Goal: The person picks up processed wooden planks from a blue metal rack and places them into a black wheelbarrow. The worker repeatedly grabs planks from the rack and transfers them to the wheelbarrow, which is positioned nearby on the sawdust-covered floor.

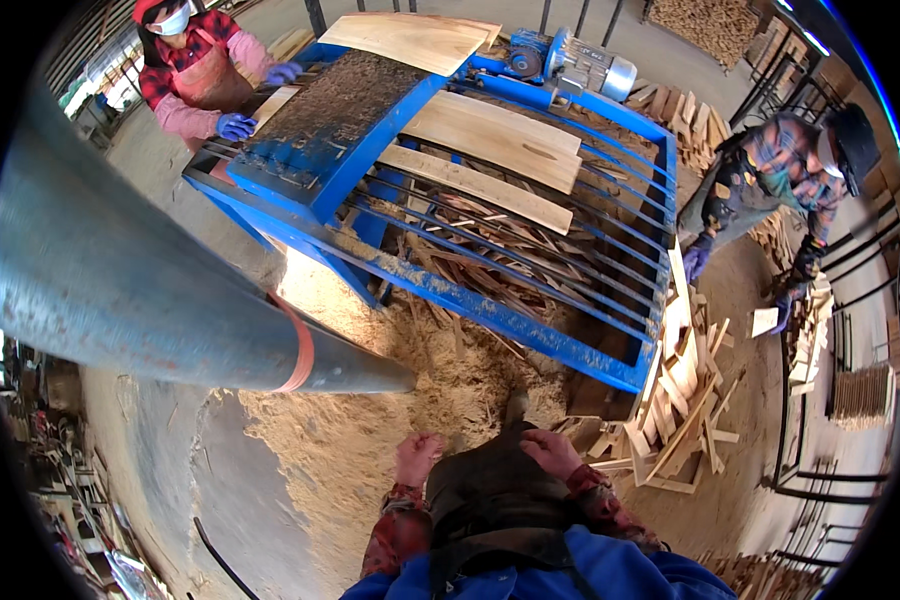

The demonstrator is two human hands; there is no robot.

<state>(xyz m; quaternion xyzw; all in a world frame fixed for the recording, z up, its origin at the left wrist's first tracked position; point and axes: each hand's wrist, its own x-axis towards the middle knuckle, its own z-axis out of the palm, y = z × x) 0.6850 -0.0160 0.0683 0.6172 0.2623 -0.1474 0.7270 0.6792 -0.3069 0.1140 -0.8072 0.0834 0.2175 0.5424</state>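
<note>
My left hand [418, 458] hangs in front of my dark apron [490, 485], over sawdust, with its fingers curled in and nothing seen in them. On the apron's other side, my right hand [552, 453] is also loosely closed, and no object shows in it. Neither touches the blue machine frame [490, 305] ahead. On that frame's dark bars lie a wide pale board [500, 135] and a narrower board [480, 188]. Another wide board [410, 38] rests across the far end of the machine's hood [320, 125].
A large grey pipe [160, 260] slants in from the left. Sawdust [340, 470] covers the floor near me. Wood offcuts [680, 390] pile at the frame's right corner. One co-worker [200, 75] handles a board at far left; another [770, 170] bends at right, holding a wood piece.
</note>
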